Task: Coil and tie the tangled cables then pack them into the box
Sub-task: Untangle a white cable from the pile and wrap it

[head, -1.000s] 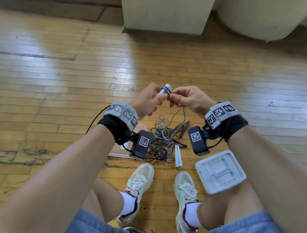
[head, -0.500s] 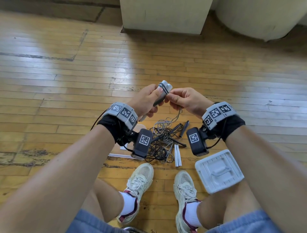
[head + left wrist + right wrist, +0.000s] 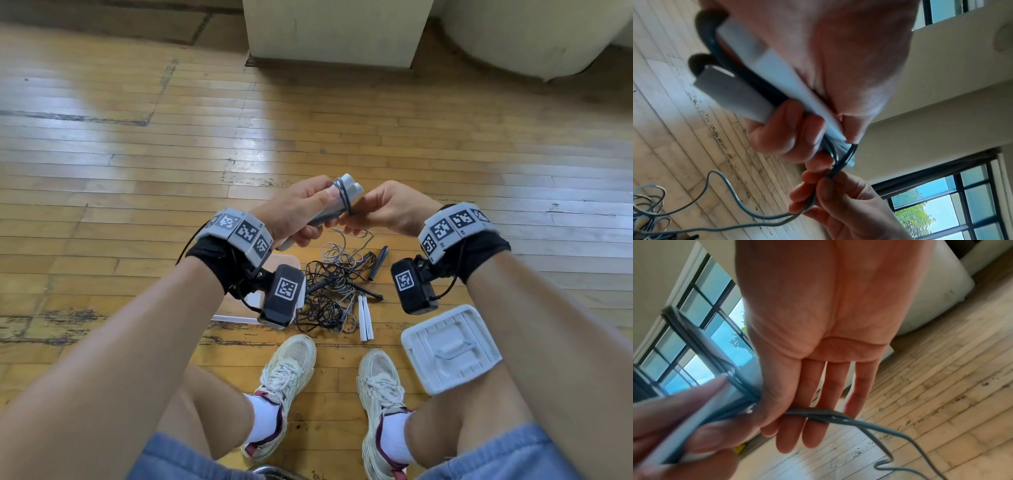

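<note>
My left hand (image 3: 301,212) grips a pair of white handles (image 3: 347,190), held slanting above the floor. Grey cable (image 3: 344,202) is looped a few times round their upper end. My right hand (image 3: 387,212) pinches that cable right beside the loops. In the left wrist view the handles (image 3: 740,87) lie in my palm and the cable (image 3: 735,216) trails from the right hand (image 3: 838,203) down to the floor. In the right wrist view the cable (image 3: 838,417) crosses my fingers (image 3: 818,426). A tangled cable pile (image 3: 329,291) lies below. The box (image 3: 286,262) is mostly hidden behind my left wrist.
A white box lid (image 3: 448,346) lies on the wooden floor by my right knee. Another white handle pair (image 3: 364,317) and black handles (image 3: 378,262) lie in the pile. My shoes (image 3: 287,377) stand just before it. Pale furniture (image 3: 335,31) stands at the back.
My right hand has carried the grey cable down from the handles' tip to beside the loops. The handles are tilted more, and less slack hangs below the hands.
</note>
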A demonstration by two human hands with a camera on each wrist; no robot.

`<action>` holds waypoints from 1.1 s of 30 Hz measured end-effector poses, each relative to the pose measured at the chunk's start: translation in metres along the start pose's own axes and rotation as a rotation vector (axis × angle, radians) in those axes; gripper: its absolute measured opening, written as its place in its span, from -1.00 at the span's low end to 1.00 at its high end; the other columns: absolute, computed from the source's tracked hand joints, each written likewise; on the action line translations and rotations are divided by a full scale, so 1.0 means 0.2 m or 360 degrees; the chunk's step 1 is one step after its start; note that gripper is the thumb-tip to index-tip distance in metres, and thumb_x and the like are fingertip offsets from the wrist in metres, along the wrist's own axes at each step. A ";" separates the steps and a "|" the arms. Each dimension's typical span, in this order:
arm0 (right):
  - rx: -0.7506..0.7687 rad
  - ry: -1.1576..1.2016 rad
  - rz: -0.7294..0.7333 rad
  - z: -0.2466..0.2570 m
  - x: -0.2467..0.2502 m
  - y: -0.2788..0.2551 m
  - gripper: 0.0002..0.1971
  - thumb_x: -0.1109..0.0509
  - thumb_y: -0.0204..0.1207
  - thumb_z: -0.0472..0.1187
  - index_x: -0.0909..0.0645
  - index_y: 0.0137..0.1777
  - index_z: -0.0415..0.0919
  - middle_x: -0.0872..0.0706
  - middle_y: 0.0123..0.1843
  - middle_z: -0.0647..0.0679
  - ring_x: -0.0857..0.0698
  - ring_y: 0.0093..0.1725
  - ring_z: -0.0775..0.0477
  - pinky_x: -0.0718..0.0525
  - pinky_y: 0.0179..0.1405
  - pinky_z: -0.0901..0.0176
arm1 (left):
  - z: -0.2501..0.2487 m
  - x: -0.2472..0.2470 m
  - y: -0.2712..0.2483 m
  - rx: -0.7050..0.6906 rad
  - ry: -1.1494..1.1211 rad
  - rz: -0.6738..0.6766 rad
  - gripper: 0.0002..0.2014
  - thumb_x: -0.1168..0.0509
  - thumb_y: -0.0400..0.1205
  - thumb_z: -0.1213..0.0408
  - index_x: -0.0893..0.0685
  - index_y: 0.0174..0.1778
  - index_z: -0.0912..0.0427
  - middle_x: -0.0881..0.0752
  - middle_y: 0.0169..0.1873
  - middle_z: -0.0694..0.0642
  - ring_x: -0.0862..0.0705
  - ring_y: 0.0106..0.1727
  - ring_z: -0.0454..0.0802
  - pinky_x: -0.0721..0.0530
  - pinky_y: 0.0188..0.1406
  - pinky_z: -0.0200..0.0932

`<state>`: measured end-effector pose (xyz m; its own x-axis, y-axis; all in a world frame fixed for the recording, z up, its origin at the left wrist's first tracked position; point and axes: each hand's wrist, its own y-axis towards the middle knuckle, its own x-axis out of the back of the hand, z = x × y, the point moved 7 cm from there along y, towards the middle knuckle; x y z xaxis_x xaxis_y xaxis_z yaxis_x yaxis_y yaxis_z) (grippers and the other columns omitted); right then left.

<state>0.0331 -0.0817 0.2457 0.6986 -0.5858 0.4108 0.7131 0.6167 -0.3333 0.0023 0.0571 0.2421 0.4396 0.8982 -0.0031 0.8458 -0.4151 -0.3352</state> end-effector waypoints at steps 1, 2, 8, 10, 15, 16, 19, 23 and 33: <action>-0.0033 -0.0059 -0.0018 -0.01 0.00 0.00 -0.83 -0.56 0.50 -0.30 -0.84 0.08 -0.19 -0.88 -0.07 -0.09 -0.80 -0.02 -0.09 -0.72 0.21 0.08 | 0.00 -0.02 0.00 -0.0007 0.0030 0.0075 -0.65 -0.04 0.85 0.13 -0.40 0.38 0.35 -0.57 -0.33 0.11 -0.34 -0.56 -0.12 -0.22 -0.65 -0.33; -0.0076 -0.0122 -0.0049 -0.02 0.00 0.00 -0.84 -0.60 0.45 -0.29 -0.85 0.02 -0.15 -0.88 -0.08 -0.06 -0.81 0.01 -0.07 -0.72 0.24 0.06 | 0.00 -0.04 -0.01 -0.0009 0.0064 0.0147 -0.66 -0.05 0.85 0.13 -0.41 0.35 0.35 -0.57 -0.33 0.11 -0.34 -0.56 -0.10 -0.24 -0.65 -0.32; -0.0128 -0.0458 -0.0156 -0.03 0.00 -0.02 -0.83 -0.68 0.34 -0.09 -0.87 -0.16 -0.15 -0.85 -0.24 0.07 -0.79 -0.17 0.09 -0.80 -0.06 0.12 | 0.01 -0.14 -0.04 0.0010 0.0553 0.0423 -0.81 -0.22 0.76 0.10 -0.61 0.15 0.12 -0.64 -0.39 0.02 -0.46 -0.51 -0.10 -0.40 -0.61 -0.27; -0.0115 -0.0607 -0.0111 -0.03 -0.02 -0.02 -0.88 -0.70 0.34 -0.17 -0.86 -0.15 -0.13 -0.83 -0.26 0.11 -0.79 -0.21 0.11 -0.79 -0.10 0.14 | 0.02 -0.19 -0.05 -0.0035 0.0859 0.0435 -0.75 -0.25 0.73 0.01 -0.65 0.20 0.06 -0.69 -0.38 -0.07 -0.55 -0.47 -0.17 -0.47 -0.49 -0.27; -0.0005 -0.0988 -0.0071 -0.01 -0.10 0.00 -0.88 -0.69 0.34 -0.19 -0.87 -0.16 0.03 -0.82 -0.25 0.14 -0.76 -0.19 0.13 -0.71 -0.15 0.21 | 0.05 -0.22 -0.04 -0.0185 0.1568 0.0282 -0.66 -0.27 0.67 -0.19 -0.72 0.20 -0.08 -0.69 -0.17 -0.16 -0.63 -0.21 -0.27 -0.62 -0.18 -0.16; 0.0001 -0.1060 -0.0071 0.00 -0.10 0.00 -0.91 -0.68 0.36 -0.16 -0.86 -0.16 0.02 -0.80 -0.25 0.14 -0.74 -0.20 0.11 -0.69 -0.17 0.21 | 0.05 -0.21 -0.03 -0.0201 0.1630 0.0224 -0.66 -0.28 0.67 -0.20 -0.72 0.20 -0.10 -0.68 -0.17 -0.18 -0.63 -0.20 -0.28 -0.65 -0.14 -0.15; -0.0051 -0.1243 -0.0052 0.01 -0.12 0.02 -0.95 -0.59 0.46 -0.15 -0.78 -0.18 -0.05 -0.73 -0.26 0.13 -0.68 -0.20 0.05 -0.54 -0.24 0.25 | 0.10 -0.19 0.00 -0.0146 0.1768 0.0067 -0.69 -0.27 0.64 -0.20 -0.73 0.14 -0.15 -0.74 -0.14 -0.11 -0.71 -0.18 -0.12 -0.75 -0.10 -0.08; -0.0120 -0.1205 0.0029 0.01 -0.12 0.03 -0.92 -0.41 0.54 -0.26 -0.65 -0.17 -0.11 -0.64 -0.26 0.11 -0.62 -0.20 0.00 -0.49 -0.25 0.19 | 0.13 -0.18 0.01 -0.0128 0.1926 -0.0110 -0.77 -0.24 0.62 -0.10 -0.70 -0.02 -0.08 -0.73 -0.23 -0.05 -0.73 -0.24 -0.01 -0.77 -0.21 -0.06; 0.0162 -0.1287 -0.0334 0.13 -0.06 0.04 -0.82 -0.35 0.67 -0.12 -0.76 -0.05 -0.13 -0.73 -0.14 0.01 -0.65 -0.09 -0.10 -0.55 -0.14 0.08 | 0.12 -0.02 0.04 -0.0102 0.1734 -0.0511 -0.72 -0.27 0.67 -0.08 -0.61 -0.21 0.03 -0.67 -0.32 0.02 -0.68 -0.25 0.08 -0.57 -0.38 -0.13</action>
<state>0.0287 -0.0570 0.2602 0.2678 -0.1604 0.9500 0.7877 0.6042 -0.1201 0.0006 0.0524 0.2171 0.2021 0.3738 0.9053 0.9669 -0.2232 -0.1237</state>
